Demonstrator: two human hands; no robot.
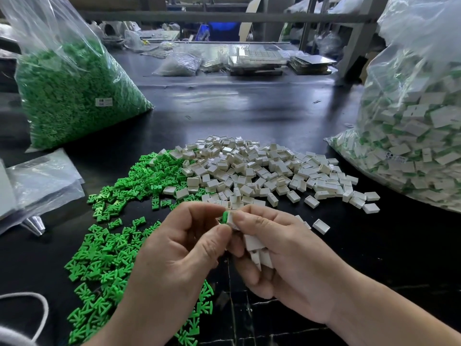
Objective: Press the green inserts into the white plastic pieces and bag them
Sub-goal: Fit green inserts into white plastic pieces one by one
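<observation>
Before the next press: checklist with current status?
1. The left hand pinches the green insert: ok.
2. The right hand holds the white piece against it: ok.
3. Insert fully seated: not ok, green shows outside the piece.
4. The spare white pieces are tucked in the right palm: ok.
5. The green pile and white pile lie close on the table: ok.
6. The finished-parts bag at right, mouth open: cannot tell.

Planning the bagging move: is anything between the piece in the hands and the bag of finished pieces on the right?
Only stray white pieces lie on the table between the held piece and the bag; nothing visible stands above them.
</observation>
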